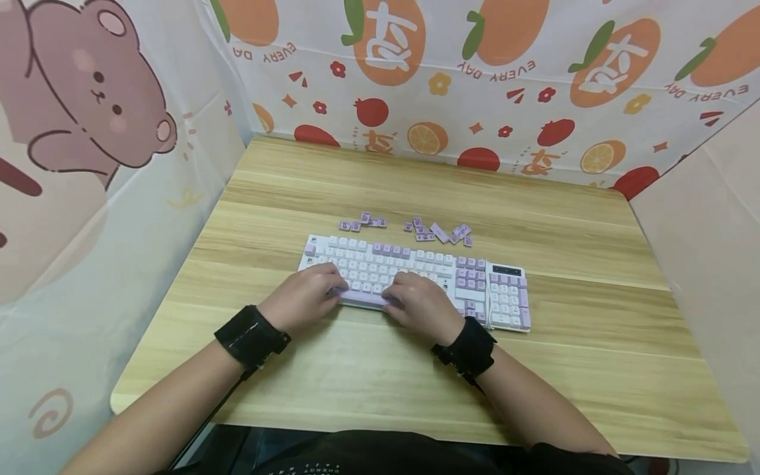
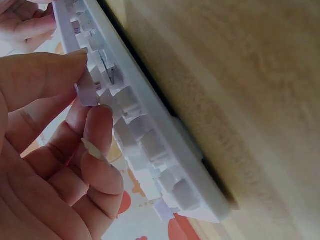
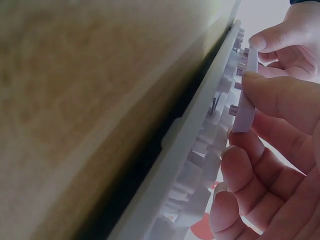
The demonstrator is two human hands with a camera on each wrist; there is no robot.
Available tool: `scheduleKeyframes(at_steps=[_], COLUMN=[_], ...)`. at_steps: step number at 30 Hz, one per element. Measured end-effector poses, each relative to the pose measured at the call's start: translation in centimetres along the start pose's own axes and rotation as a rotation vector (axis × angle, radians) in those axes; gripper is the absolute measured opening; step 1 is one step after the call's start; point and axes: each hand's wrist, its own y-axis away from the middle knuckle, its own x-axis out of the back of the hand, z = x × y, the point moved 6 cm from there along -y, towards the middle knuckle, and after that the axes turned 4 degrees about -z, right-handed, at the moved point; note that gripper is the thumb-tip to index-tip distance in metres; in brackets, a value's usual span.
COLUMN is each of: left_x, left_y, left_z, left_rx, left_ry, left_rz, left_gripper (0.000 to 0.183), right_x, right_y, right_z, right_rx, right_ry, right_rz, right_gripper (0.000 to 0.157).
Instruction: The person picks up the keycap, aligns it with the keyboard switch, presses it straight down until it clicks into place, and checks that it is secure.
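Note:
A long purple space bar keycap (image 1: 363,299) spans the front row of a white and purple keyboard (image 1: 436,269). My left hand (image 1: 304,295) pinches its left end between thumb and fingers. At the other end, my right hand (image 1: 424,305) pinches the same keycap. The right wrist view shows the space bar (image 3: 245,110) raised off its slots, with stems sticking out underneath and a wire stabilizer (image 3: 215,106) exposed below. Close up in the left wrist view, the keycap's end (image 2: 87,91) sits between thumb and fingers, just above the keyboard frame.
Several loose purple keycaps (image 1: 424,231) lie scattered behind the keyboard on the wooden table (image 1: 570,369). A white cable (image 1: 488,297) crosses the keyboard near the number pad. Patterned cloth (image 1: 332,66) hangs along the table's back and left sides.

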Motion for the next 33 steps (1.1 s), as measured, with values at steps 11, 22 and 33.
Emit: scheduleKeyframes(at_steps=[11,22,33], left_x=[0.0,0.0,0.0], left_y=[0.1,0.1,-0.2], left_z=[-0.5,-0.7,-0.8], left_rx=[0.023,0.046,0.083], left_ry=[0.023,0.036,0.065], left_rz=[0.005,0.000,-0.052], left_gripper=[0.017,0.016,0.014], right_x=[-0.2,-0.4,-1.3], right_y=[-0.2,-0.5,-1.0], right_z=[0.1,-0.1,0.4], right_rx=[0.002,0.017,-0.060], right_ry=[-0.006,-0.001,-0.003], right_rz=[0.007,0.003,-0.121], right_gripper=[0.016,0.013,0.009])
